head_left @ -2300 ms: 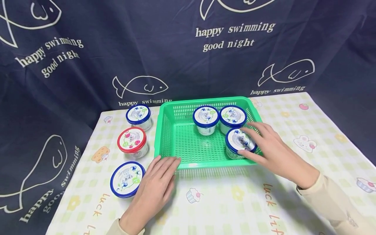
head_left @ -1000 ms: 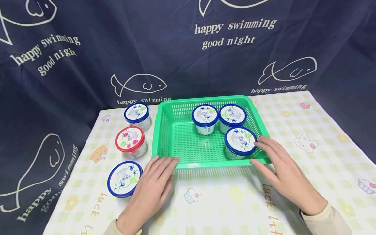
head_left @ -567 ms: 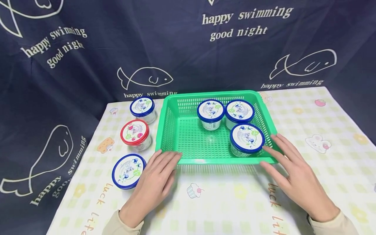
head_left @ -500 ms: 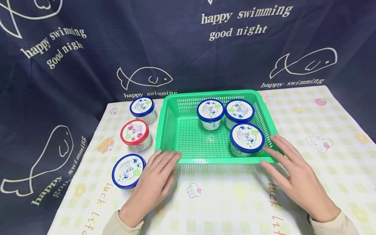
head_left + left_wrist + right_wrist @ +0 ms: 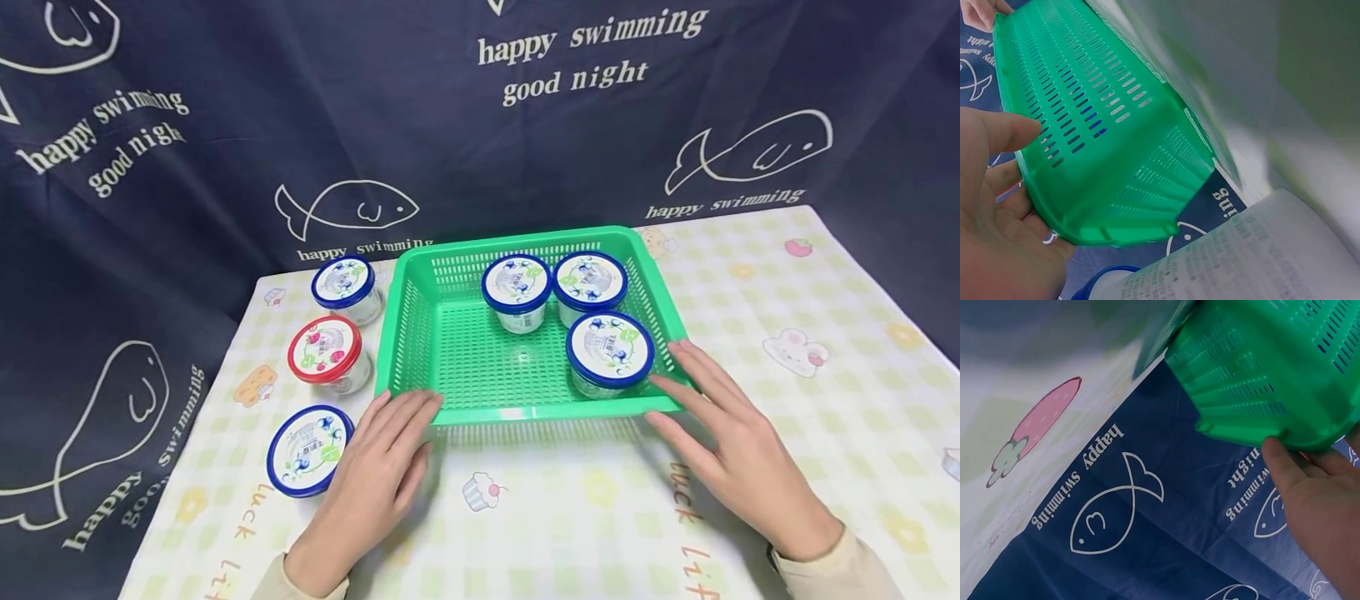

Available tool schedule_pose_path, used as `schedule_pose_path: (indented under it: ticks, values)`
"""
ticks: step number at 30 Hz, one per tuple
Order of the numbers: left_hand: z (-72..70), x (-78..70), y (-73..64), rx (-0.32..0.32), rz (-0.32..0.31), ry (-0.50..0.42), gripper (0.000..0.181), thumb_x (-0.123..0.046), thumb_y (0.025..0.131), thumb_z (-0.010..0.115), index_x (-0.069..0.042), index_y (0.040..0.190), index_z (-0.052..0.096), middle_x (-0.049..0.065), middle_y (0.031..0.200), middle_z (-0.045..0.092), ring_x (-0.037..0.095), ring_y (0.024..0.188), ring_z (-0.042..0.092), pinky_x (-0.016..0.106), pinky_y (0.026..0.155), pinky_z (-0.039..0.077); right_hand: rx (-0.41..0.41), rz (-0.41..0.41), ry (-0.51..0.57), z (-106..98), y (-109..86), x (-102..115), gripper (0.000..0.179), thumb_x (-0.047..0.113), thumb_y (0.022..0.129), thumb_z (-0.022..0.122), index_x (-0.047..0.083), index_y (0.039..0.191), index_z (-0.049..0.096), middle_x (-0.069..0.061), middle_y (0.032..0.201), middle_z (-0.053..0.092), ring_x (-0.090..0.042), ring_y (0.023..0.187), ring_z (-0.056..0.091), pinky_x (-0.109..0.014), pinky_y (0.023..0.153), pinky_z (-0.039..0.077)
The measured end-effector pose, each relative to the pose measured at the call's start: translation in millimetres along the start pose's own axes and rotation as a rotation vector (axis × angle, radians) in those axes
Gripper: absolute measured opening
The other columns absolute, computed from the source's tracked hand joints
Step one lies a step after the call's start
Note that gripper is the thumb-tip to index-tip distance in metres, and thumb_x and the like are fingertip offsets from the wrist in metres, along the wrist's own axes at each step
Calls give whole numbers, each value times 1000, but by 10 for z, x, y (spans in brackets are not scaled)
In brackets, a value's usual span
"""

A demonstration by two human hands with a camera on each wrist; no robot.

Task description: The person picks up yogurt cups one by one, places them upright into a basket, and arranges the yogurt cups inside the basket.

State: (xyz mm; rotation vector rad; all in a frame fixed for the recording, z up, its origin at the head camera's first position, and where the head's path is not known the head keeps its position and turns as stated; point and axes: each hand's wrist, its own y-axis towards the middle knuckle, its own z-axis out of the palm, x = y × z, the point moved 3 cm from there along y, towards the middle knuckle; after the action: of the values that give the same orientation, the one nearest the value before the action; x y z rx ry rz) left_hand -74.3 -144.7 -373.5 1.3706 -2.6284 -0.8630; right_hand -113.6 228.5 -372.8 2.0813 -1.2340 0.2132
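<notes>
A green plastic basket (image 5: 525, 412) holds three lidded cups: a blue-lidded cup (image 5: 517, 282) at the back middle, a blue-lidded cup (image 5: 590, 282) beside it, and a blue-lidded cup (image 5: 611, 348) at the front right. My left hand (image 5: 378, 475) grips the rim at the front left corner, its thumb against the outer wall in the left wrist view. At the front right corner, my right hand (image 5: 750, 467) holds the rim, with fingers over the edge and the thumb at the front wall. Beside my left hand stands another blue-lidded cup (image 5: 307, 450), partly hidden by it.
Left of the basket stand a red-lidded cup (image 5: 325, 350) and, farther back, a blue-lidded cup (image 5: 343, 283). A checked tablecloth (image 5: 570, 533) with printed cartoons covers the table. Behind it hangs a dark blue curtain (image 5: 450, 117) with fish prints.
My right hand has let go of the front right cup and moved right and nearer to the basket's corner. My left hand stays at the left corner. The head view has shifted slightly.
</notes>
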Motion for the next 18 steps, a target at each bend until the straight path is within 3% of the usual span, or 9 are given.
schedule_pose_path:
  ticks: [9, 13, 18]
  values:
    - [-64, -10, 20, -31, -9, -54, 46, -18, 100, 47, -6, 144, 51, 11, 148, 48, 34, 137, 44, 50, 118, 27, 6, 5, 1, -4, 6, 3, 50, 19, 80, 83, 10, 128, 68, -6, 157, 39, -26, 147, 31, -20, 120, 18]
    - [-254, 84, 2, -69, -80, -41, 47, -17, 97, 52, -6, 143, 52, 13, 150, 45, 36, 137, 42, 48, 118, 28, 12, 14, 15, 22, 37, 1, 48, 18, 80, 83, 9, 126, 69, -6, 157, 39, -24, 148, 29, -19, 120, 17]
    - [-553, 295, -70, -75, -228, 54, 51, -18, 93, 62, -9, 143, 54, 14, 148, 47, 35, 136, 42, 53, 117, 26, 2, 21, 33, 35, 40, -25, 46, 15, 79, 83, 8, 123, 70, -7, 156, 40, -23, 148, 29, -15, 118, 16]
